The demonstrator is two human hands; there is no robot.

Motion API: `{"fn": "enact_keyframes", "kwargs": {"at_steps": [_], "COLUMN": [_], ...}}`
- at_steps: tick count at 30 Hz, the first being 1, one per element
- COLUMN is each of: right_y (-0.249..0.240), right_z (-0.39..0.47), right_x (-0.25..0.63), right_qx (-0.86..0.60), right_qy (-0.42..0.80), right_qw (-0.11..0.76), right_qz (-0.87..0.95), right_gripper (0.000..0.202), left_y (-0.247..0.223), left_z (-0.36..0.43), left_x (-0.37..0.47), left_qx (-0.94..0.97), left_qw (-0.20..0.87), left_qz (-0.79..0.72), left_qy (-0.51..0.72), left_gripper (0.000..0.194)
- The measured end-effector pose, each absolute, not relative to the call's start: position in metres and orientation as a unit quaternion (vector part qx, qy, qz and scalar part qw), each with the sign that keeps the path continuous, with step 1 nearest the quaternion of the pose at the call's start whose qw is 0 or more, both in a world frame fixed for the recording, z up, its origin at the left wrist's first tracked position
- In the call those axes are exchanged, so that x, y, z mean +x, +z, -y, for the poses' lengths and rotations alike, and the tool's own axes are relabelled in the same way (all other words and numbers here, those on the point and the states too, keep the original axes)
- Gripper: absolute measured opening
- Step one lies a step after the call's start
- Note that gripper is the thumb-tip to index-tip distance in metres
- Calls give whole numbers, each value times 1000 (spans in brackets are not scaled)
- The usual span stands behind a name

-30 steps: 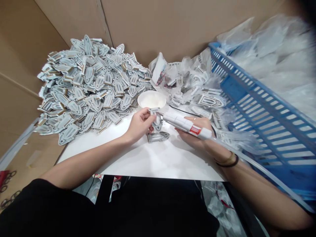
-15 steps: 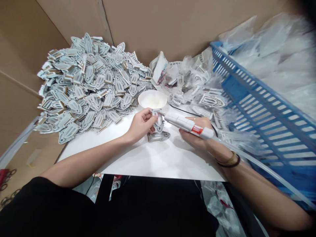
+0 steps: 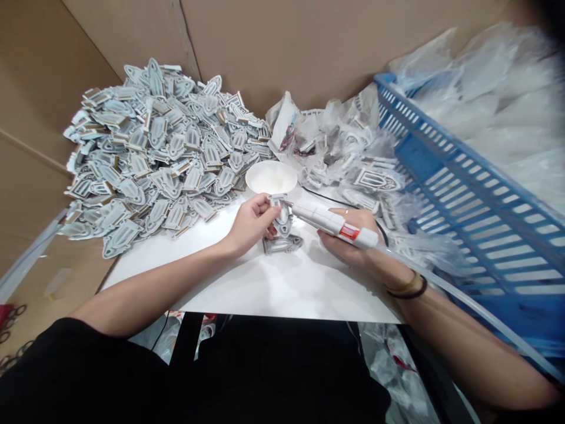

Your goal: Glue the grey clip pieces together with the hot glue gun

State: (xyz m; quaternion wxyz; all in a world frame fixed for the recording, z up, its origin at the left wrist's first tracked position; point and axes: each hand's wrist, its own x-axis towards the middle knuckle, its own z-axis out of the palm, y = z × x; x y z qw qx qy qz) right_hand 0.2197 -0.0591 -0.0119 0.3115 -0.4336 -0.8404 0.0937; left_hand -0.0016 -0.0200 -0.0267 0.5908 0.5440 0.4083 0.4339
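Note:
Between thumb and fingers, my left hand (image 3: 253, 224) pinches a small grey-white pointed plastic piece (image 3: 282, 220) above the table. My right hand (image 3: 348, 241) is wrapped round a white hot glue gun (image 3: 329, 221) with an orange-red window on its side. A long translucent glue stick (image 3: 459, 297) runs out of the gun's back end. The nozzle is at the upper right edge of the held piece; whether it touches cannot be made out. A second such piece (image 3: 283, 244) lies on the white table (image 3: 265, 288) just below. Behind my left hand stands a white bowl (image 3: 271, 178) with pale contents.
A large heap of similar pieces (image 3: 168, 153) covers the table's left side. Bagged pieces (image 3: 366, 159) lie at the back right, beside a blue plastic crate (image 3: 477, 194) holding clear plastic bags (image 3: 507, 100). A black cord (image 3: 326, 196) runs behind the gun. Cardboard walls (image 3: 282, 47) stand behind.
Almost nothing differs. The whole view has shifted slightly, and both hands keep the same hold, with the glue gun's nozzle still at the piece's edge.

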Motion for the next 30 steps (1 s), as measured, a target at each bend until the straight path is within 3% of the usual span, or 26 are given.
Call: {"fn": "enact_keyframes", "kwargs": {"at_steps": [24,30], "right_y": [-13,-10], "right_z": [59,59], "right_x": [222,222], "right_qx": [-443,-490], "right_qy": [101,110], "right_qw": [348,375], "right_qz": [820,779], "right_gripper": [19,25], "left_y": [-24,-9], "left_z": [22,12], "left_x": [-2,-12], "left_qx": [553,626], "left_qw": [604,530], "left_qz": [-391,-414], "left_qy": [420,394], "left_gripper": [24,21]}}
